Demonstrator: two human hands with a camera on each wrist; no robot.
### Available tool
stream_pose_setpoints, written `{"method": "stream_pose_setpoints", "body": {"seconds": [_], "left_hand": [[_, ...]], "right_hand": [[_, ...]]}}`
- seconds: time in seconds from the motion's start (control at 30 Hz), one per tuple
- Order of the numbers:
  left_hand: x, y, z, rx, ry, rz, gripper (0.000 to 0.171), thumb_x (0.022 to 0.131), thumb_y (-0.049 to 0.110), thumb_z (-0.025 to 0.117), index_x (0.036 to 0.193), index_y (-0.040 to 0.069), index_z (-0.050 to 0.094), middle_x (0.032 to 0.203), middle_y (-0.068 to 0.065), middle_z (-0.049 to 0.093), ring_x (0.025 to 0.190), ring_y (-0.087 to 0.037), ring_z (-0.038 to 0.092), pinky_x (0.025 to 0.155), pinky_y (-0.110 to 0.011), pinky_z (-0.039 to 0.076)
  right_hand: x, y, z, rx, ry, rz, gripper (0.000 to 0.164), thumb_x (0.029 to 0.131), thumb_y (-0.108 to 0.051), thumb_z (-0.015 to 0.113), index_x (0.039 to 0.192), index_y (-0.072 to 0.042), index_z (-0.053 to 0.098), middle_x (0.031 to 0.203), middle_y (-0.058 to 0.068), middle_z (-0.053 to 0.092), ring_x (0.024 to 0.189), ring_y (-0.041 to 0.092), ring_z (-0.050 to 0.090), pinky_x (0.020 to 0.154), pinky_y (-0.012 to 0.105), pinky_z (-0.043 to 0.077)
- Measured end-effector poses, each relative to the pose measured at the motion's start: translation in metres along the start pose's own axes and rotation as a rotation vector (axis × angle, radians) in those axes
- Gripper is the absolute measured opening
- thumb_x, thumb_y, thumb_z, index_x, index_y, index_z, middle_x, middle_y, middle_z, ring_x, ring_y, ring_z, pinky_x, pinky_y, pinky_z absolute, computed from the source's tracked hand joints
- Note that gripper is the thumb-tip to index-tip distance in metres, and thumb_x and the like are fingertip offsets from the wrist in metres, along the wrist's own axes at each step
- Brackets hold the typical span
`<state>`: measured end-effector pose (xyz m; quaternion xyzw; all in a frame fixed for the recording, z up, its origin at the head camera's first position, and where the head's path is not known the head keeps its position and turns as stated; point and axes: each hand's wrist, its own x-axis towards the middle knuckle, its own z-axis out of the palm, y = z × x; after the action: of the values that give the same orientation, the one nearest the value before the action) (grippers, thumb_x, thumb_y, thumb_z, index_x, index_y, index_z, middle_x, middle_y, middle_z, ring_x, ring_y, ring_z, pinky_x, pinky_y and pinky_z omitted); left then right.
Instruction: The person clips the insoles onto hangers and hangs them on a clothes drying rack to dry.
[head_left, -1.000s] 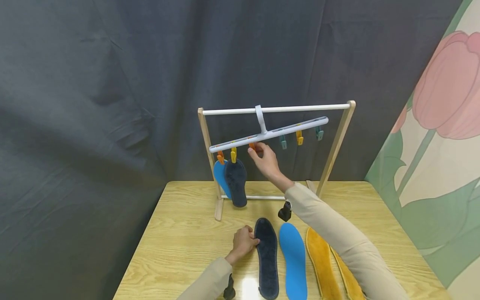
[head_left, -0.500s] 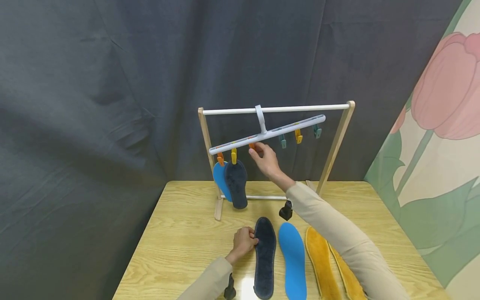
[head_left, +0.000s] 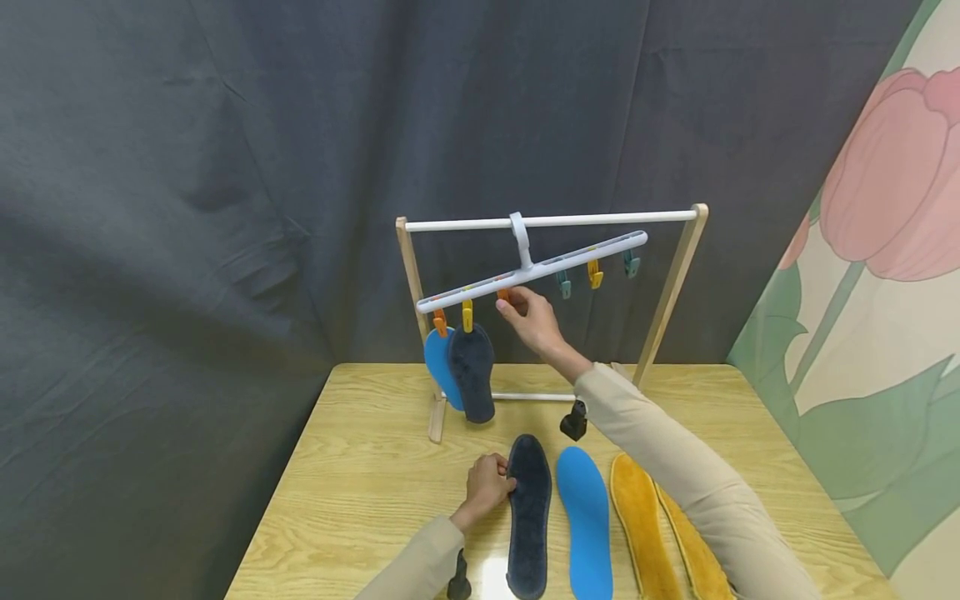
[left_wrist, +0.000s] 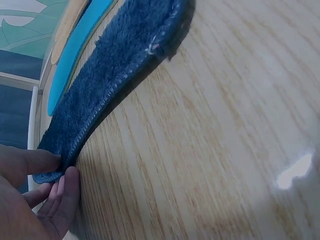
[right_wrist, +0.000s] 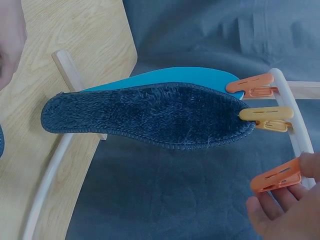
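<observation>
Hanger [head_left: 555, 265] has tilted further, hands [head_left: 486, 485] [head_left: 536, 323] pinching an orange clip [right_wrist: 274, 177] and the dark tabletop insole [head_left: 529, 521].

Fuzzy dark insole [head_left: 529, 525] near the front edge of the glossy wood-grain desk [head_left: 360, 483], smooth matt blue insole [head_left: 587, 529], plush yellow insoles [head_left: 647, 527], plastic orange clip [right_wrist: 271, 177], plastic hanger [head_left: 585, 259], wooden rack [head_left: 672, 287], matt cloth curtain [head_left: 225, 250]

In the left wrist view, we are seeing the dark insole [left_wrist: 110, 75] cut off at top, the left hand [left_wrist: 22, 212] at lower left.
</observation>
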<state>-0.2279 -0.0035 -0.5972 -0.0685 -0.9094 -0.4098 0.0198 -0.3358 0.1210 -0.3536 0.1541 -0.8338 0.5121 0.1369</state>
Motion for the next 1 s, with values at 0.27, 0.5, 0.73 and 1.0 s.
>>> {"method": "stream_pose_setpoints", "body": {"seconds": [0.27,0.5,0.73,1.0], "left_hand": [[0.0019,0.0019,-0.0021,-0.027,-0.009,0.001,0.022,0.071,0.007,0.073,0.089,0.004,0.062,0.073,-0.001,0.058,0.059,-0.007,0.05,0.052,-0.025,0.043],[0.0025,-0.0012,-0.0027,-0.027,-0.003,0.018,0.022,0.07,0.008,0.073,0.088,0.004,0.061,0.071,0.0,0.058,0.059,-0.008,0.051,0.051,-0.025,0.043],[0.0031,-0.0029,-0.0052,-0.091,-0.002,0.022,0.021,0.073,0.003,0.069,0.091,0.003,0.059,0.073,-0.003,0.057,0.057,-0.008,0.048,0.053,-0.026,0.043],[0.0012,-0.0043,-0.0093,-0.125,0.026,0.079,0.023,0.075,0.001,0.064,0.098,0.001,0.057,0.073,-0.001,0.059,0.058,-0.006,0.052,0.058,-0.03,0.046]], "right_hand": [[0.0001,0.0005,-0.0017,0.015,-0.012,0.021,0.043,0.086,-0.031,0.056,0.12,-0.005,0.051,0.111,0.011,0.056,0.096,0.024,0.056,0.079,0.038,0.046],[-0.0002,-0.0019,-0.0015,0.033,-0.024,0.021,0.042,0.086,-0.029,0.057,0.119,-0.004,0.052,0.113,0.012,0.056,0.092,0.023,0.059,0.078,0.037,0.047],[0.0004,-0.0026,-0.0015,0.055,-0.014,0.023,0.04,0.085,-0.028,0.058,0.117,-0.004,0.053,0.109,0.012,0.059,0.088,0.022,0.061,0.079,0.036,0.047],[-0.0008,-0.0034,-0.0017,0.038,-0.018,0.017,0.043,0.086,-0.029,0.057,0.12,-0.003,0.051,0.109,0.013,0.058,0.087,0.023,0.061,0.078,0.038,0.047]]}}
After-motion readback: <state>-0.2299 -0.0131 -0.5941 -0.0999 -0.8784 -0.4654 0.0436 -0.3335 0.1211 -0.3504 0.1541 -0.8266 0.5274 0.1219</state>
